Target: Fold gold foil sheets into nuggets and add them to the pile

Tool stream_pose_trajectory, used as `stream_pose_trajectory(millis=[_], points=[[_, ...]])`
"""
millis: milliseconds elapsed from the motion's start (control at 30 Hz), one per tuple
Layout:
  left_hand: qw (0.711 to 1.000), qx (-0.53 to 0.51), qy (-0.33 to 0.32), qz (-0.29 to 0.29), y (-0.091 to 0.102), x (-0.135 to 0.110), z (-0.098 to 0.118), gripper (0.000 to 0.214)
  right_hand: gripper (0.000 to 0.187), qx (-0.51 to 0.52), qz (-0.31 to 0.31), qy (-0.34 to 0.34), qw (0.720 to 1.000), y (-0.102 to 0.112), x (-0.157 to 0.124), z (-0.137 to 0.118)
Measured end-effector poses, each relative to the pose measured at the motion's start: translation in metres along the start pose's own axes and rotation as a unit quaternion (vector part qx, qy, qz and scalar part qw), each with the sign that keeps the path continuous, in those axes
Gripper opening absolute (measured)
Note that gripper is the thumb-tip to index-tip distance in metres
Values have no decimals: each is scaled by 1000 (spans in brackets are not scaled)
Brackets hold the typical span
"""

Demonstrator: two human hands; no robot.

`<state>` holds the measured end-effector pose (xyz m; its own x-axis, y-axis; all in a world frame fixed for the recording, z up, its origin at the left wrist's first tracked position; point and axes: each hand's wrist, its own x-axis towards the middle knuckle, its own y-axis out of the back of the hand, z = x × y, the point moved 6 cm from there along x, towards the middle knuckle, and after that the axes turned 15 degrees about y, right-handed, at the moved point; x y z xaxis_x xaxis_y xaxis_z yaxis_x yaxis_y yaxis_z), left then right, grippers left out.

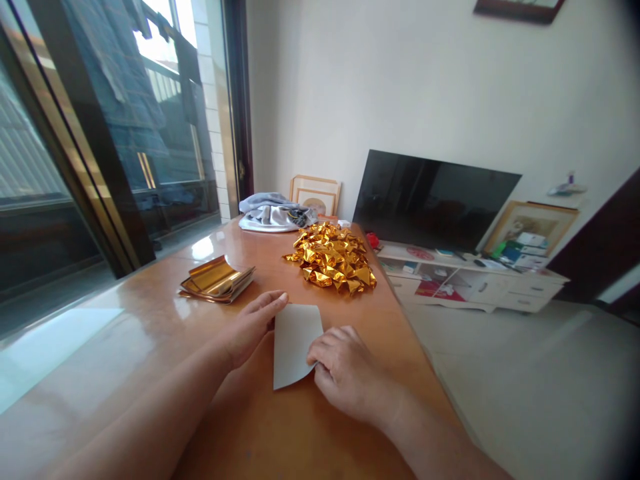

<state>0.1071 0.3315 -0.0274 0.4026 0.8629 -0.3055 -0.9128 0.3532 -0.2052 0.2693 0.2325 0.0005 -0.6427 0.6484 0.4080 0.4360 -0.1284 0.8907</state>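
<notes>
Paper sheet (296,345) lies on the wooden table (150,293) between both hands, short of the gold foil heap (333,259). It is judged light, thin and slippery, best taken by its edges. Left hand (253,327) lies open at its upper corner; right hand (345,370) rests open on its right edge. Underside hidden.

This was a home living room. A flat-screen television (435,200) stood at a low white cabinet (530,288), framed pictures (530,227) leaned nearby, and laundry (120,73) hung beyond the sliding glass door (85,167).
</notes>
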Motion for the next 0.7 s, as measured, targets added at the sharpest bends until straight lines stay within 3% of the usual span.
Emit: stream_pose_trajectory(millis=[233,367,433,600,700], points=[[991,124,-26,36,-2,-2,4,60,18,-3,-41,-33,999,-9,-4,11],[960,245,-57,123,2,-9,15,61,19,-8,-41,-49,998,-9,-5,18],[944,289,-81,139,2,-12,21,54,20,-8,-41,-60,997,-9,-5,21],[931,359,-71,-1,-13,-14,14,39,22,0,-46,-71,996,-8,-4,26],[901,424,-60,-70,-19,-16,4,40,22,6,-36,-73,997,-7,-4,27]])
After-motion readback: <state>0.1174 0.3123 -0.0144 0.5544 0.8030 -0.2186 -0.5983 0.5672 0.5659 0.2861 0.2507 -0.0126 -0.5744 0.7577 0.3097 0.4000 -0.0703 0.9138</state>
